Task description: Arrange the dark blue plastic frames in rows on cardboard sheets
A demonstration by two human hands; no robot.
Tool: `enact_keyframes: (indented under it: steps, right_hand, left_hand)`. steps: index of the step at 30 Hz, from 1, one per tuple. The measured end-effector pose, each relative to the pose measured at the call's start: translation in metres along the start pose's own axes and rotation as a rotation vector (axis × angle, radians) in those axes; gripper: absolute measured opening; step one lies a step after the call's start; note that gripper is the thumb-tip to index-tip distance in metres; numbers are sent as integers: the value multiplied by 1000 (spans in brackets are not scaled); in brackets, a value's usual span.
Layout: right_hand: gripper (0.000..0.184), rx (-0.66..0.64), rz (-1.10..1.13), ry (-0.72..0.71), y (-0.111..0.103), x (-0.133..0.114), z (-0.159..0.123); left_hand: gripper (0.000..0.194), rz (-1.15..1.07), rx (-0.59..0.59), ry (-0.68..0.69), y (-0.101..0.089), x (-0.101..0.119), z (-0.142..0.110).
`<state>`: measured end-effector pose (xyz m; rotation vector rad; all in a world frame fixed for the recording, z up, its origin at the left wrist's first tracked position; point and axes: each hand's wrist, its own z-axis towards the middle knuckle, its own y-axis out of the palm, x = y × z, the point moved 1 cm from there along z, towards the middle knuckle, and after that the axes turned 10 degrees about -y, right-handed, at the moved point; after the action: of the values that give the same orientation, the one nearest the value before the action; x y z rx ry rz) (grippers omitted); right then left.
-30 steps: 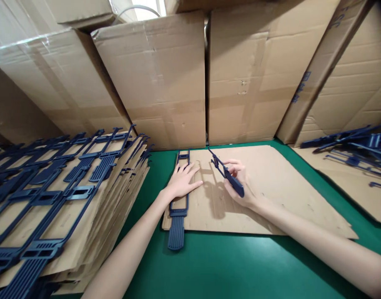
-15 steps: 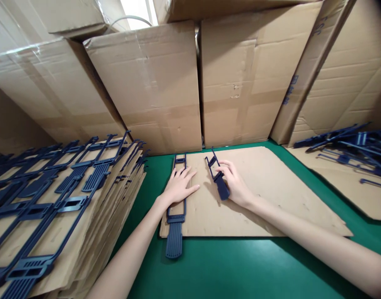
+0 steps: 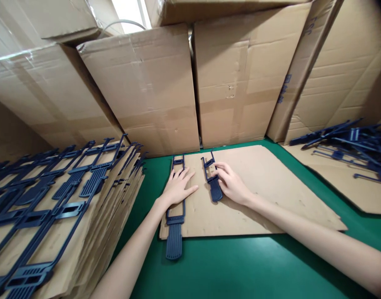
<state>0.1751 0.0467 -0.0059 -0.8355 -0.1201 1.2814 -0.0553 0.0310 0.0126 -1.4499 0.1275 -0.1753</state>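
Note:
My left hand (image 3: pixel 177 190) lies flat with its fingers spread over a long dark blue plastic frame (image 3: pixel 174 241) and the cardboard sheet (image 3: pixel 255 187) beneath. This frame has a ribbed tongue that overhangs the sheet's near edge. To its right, my right hand (image 3: pixel 232 182) grips the right side of a smaller dark blue plastic frame (image 3: pixel 216 191) between thumb and fingers. The smaller piece has two thin prongs at its far end and a ribbed tongue toward me. It is at or just above the cardboard; I cannot tell which.
At the left rises a stack of cardboard sheets (image 3: pixel 94 232) layered with similar blue frames (image 3: pixel 69 209). A tangled heap of blue plastic parts (image 3: pixel 358 145) lies on cardboard at the right. Large cardboard boxes (image 3: pixel 147 91) wall off the back of the green table (image 3: pixel 228 265).
My right hand has turned the smaller frame so that its ribbed face shows, lowered it toward the cardboard and shifted it slightly left. My left hand stays on the long frame.

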Motion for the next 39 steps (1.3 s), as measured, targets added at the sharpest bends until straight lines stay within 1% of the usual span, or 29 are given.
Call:
enact_keyframes:
  steps: [4,6,8,11,15,19,22,26,29,31,35,39]
  right_hand:
    - [20,64,-8,71,-3,0,2]
    - [13,62,-19,89,-3,1,2]
    - [13,52,-32,73,-3,2,2]
    - [14,9,-33,10,-3,-1,3]
    - [6,-110,11,-64,-2,-6,3]
    - [14,-218,-57,-156,-1,-9,2]
    - [20,-260,-71,-195,-2,-10,2]
    - [35,-324,-73,-235,-4,-11,3]
    - [45,-386,-86,-230,-2,-7,1]
    - [49,-418,-69,-216,0,-4,0]
    - [54,-450,-34,-194,3,0,-2]
    - [57,-480,-41,-177,3,0,-3]
  left_hand:
    - [69,2,-6,-4,1,-1,0]
    - [69,3,-12,-4,1,-1,0]
    - [69,3,-12,-8,1,-1,0]
    - [68,-1,-9,-7,1,0,0]
    - [69,-20,-11,-4,0,0,-1]
    - [71,-36,-15,1,-1,1,-2]
    - [71,-42,-18,1,-2,1,-2]
    - [65,-44,-22,-6,-1,1,-1]
    - [59,-56,-36,-21,-1,2,0]
    - [61,-70,-42,-24,-1,2,0]
    - [66,-70,-33,-7,-2,2,0]
    - [66,-55,-30,2,0,2,0]
